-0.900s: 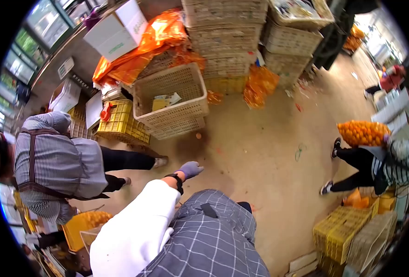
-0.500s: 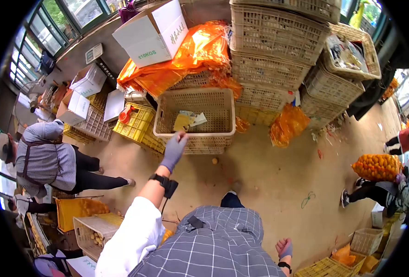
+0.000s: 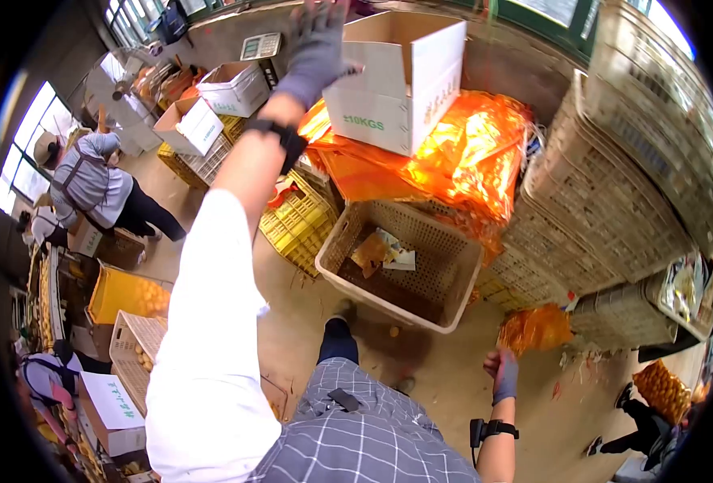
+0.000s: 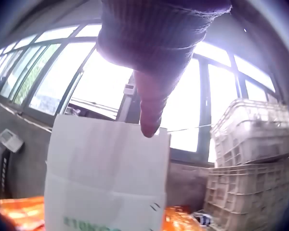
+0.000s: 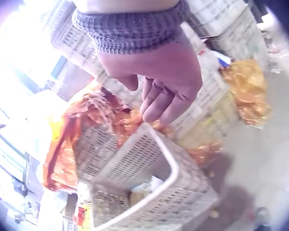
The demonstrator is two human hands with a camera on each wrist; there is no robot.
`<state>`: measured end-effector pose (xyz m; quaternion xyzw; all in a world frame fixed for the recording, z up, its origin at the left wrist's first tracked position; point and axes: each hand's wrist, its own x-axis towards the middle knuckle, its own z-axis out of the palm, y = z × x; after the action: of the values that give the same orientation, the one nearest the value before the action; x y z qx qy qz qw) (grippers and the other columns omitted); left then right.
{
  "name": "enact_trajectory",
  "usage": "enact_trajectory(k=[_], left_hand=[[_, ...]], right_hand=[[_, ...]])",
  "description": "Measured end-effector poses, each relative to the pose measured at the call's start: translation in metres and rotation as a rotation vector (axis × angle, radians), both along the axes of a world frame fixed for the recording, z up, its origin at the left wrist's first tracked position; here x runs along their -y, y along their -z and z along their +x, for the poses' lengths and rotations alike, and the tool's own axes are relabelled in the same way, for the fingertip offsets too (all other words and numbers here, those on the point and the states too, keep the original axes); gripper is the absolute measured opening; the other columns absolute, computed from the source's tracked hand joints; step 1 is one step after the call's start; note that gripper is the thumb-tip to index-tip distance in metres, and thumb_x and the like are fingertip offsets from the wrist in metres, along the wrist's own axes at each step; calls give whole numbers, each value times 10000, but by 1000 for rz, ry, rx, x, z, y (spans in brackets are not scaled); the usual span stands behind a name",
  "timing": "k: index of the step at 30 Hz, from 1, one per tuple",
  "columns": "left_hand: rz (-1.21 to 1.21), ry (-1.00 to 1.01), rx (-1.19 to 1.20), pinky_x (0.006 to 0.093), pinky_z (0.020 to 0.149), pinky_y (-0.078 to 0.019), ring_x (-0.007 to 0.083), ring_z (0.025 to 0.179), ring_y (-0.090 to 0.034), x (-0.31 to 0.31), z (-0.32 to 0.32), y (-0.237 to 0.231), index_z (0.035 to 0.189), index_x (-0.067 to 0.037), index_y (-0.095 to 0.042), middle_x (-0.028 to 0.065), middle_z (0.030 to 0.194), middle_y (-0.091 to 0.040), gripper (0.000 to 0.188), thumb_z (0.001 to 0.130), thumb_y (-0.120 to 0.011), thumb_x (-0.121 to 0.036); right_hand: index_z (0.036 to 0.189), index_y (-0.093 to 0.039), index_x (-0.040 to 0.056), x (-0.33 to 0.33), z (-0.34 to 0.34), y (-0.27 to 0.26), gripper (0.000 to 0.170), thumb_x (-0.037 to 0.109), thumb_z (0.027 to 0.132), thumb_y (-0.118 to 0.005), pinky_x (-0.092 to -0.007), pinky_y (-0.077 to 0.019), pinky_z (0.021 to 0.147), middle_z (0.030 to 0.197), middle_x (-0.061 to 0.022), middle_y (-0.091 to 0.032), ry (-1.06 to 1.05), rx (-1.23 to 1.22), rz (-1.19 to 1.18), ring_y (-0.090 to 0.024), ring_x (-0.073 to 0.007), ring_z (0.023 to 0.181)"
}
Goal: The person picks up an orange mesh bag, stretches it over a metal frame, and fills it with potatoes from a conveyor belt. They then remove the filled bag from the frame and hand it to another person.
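The left hand (image 3: 316,56), in a grey glove with bare fingertips, is raised beside the white carton (image 3: 368,97) with its fingers extended. One finger (image 4: 151,118) overlaps the upper edge of the carton (image 4: 106,168) in the left wrist view; whether it touches is unclear. Orange plastic (image 3: 473,153) lies under the carton. The right hand (image 3: 503,376) hangs low near an orange net bag (image 3: 536,328), holding nothing. In the right wrist view its fingers (image 5: 159,103) are loosely curled, above the rim of a crate (image 5: 171,161).
An open crate (image 3: 454,318) with scraps inside stands on the floor. Yellow crates (image 3: 300,221) are at its left, tall stacks of crates (image 3: 606,201) at its right. A person (image 3: 103,173) stands at the left; another (image 3: 654,427) is at the lower right with a filled net bag (image 3: 662,390).
The left hand has risen from over the open crate to the carton, its fingers now extended. The right hand has moved forward, and the view has come nearer to the carton and turned.
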<state>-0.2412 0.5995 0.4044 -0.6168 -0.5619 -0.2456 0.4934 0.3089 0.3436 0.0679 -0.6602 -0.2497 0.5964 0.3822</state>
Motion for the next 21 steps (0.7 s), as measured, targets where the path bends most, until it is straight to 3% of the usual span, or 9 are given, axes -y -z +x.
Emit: enact_trajectory(k=[2,4,6,10,12,13,14,16,21], left_hand=[[-83,-118,-169,378,989,-311,332,1192,-394,-71,-45,-6,1303,-70,-375,185,1255,-447,882,613,-705,-509],[-1008,175,299,357,810,-437,300,923,-570,-104,-69,-8,1083,-79,-567,166,984,-596,615,647,-693,-494],[-915,181,201,362,676,-454,259,751,-599,-75,-82,-15,865,-80,-623,103,822,-619,369,728,-658,-421],[-465,462,355,265,677,-508,149,787,-639,17,-225,-55,1033,-54,-599,58,925,-655,219,841,-574,-157],[-236,170,447,250,710,-514,124,828,-632,84,-328,-79,1163,-50,-543,59,1077,-626,316,849,-519,-57],[-50,93,566,265,559,-479,113,708,-624,113,-344,-91,1063,-135,-618,28,823,-659,247,849,-579,-250],[-115,-199,-119,241,613,-490,111,722,-624,150,-376,-109,1078,-95,-612,34,898,-668,256,866,-559,-230],[76,-339,225,260,665,-507,123,730,-630,180,-384,-100,1072,-90,-619,32,935,-666,233,857,-573,-166],[-20,-192,-39,325,687,-489,244,781,-619,124,-383,-37,988,-105,-645,77,881,-641,289,700,-650,-82]], right_hand=[[1006,-519,80,-51,-54,-28,267,306,865,-532,-267,-467,586,779,-55,-575,-33,-25,92,-563,-149,606],[1026,-520,73,-86,-103,-47,285,315,877,-531,-247,-454,592,784,-51,-578,-52,-65,141,-557,-133,612],[1045,-513,51,-101,-147,-59,311,324,895,-516,-200,-411,580,784,-41,-569,4,-60,195,-534,-101,630],[1048,-508,39,-126,-190,-67,321,325,903,-504,-186,-400,587,785,-25,-527,58,-169,297,-475,-75,632],[1047,-507,37,-142,-218,-91,314,316,904,-501,-188,-403,595,787,-29,-516,155,-82,334,-461,-73,630],[1051,-506,36,-152,-209,-78,303,302,904,-494,-202,-416,605,800,-41,-523,187,-98,336,-476,-84,642],[1052,-506,35,-164,-218,-84,301,298,905,-492,-210,-423,614,804,-43,-524,203,-55,358,-483,-91,649],[1054,-505,33,-181,-240,-103,297,290,905,-487,-225,-436,632,813,-47,-526,245,26,400,-495,-104,663],[1105,-496,23,-218,-278,-123,336,302,925,-447,-229,-429,719,855,-49,-542,179,189,527,-516,-119,756]])
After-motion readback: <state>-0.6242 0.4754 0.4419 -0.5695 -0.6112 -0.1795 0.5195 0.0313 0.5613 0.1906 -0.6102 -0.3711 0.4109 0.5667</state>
